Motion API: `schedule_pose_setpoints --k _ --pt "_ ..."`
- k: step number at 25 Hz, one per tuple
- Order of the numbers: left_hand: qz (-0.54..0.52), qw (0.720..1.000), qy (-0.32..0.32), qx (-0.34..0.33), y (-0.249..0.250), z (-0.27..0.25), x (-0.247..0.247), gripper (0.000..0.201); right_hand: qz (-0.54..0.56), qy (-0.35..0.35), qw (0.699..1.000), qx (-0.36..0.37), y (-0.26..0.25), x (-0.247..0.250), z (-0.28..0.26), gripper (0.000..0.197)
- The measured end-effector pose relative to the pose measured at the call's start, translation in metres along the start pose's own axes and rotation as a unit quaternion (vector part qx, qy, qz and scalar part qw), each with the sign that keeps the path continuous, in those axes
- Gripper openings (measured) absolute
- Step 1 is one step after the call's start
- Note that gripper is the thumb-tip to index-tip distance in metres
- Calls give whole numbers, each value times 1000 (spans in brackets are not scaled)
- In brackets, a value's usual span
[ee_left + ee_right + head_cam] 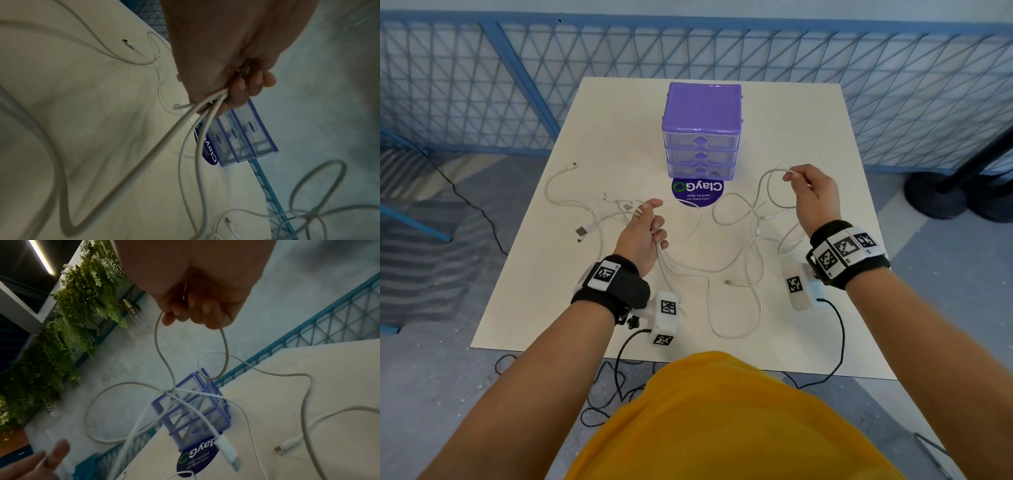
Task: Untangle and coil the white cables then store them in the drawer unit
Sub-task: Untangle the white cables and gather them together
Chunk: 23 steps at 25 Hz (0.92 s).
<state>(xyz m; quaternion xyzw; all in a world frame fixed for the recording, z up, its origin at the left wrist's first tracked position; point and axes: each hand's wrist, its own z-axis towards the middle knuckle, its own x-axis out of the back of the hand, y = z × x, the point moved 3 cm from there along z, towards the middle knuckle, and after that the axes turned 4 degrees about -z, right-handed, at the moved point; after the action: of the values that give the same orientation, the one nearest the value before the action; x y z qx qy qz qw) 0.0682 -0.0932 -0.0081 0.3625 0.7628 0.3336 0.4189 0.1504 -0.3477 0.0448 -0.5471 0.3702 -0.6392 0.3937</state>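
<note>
White cables [726,253] lie in a loose tangle across the middle of the desk [801,130], with several strands lifted off the surface by both hands. Loose connector ends rest on the desk at centre left of the head view and one at lower centre.

Left hand [643,236]: positioned at centre left of the head view, above the desk. The grip is closed around a bundle of cable strands; the left wrist view shows the fingers [246,87] curled over at least three strands that fan out downward and to the left of that frame.

Right hand [813,198]: positioned at centre right of the head view, raised above the desk. The grip pinches a single cable strand at the fingertips. In the right wrist view, a loop of cable [191,345] hangs from the fingers [205,311] and meets a crossing of strands just below it.

Drawer unit [702,130]: purple frame with three clear drawers, standing upright at upper centre of the head view, toward the far edge of the desk. All three drawers appear pushed in. A round dark blue sticker [697,192] lies on the desk just in front of the unit.

A blue lattice fence [893,85] runs across the top of the head view behind the desk. Black wires [613,383] lie on the floor at the near desk edge.
</note>
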Motion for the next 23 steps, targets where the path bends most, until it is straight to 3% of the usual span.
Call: schedule_pose_setpoints --k 7,11,14,17,21,23 --pt "123 989 -78 27 -15 -8 -30 22 27 -87 996 8 -20 -27 -14 21" --pt "208 975 -73 -1 -20 -9 -36 18 31 -102 994 -6 -20 -30 -15 22" --pt "122 992 -23 0 -16 -3 -28 34 -30 -139 990 -5 -10 -33 -20 20" --pt "39 999 33 -8 -6 3 -8 37 -130 -168 977 -34 19 -30 -29 19" --pt "6 999 38 -12 0 2 5 36 -183 -173 960 -121 53 -14 -30 20" --pt "19 999 25 -7 -2 1 1 36 -234 -193 944 -127 56 -17 -31 19"
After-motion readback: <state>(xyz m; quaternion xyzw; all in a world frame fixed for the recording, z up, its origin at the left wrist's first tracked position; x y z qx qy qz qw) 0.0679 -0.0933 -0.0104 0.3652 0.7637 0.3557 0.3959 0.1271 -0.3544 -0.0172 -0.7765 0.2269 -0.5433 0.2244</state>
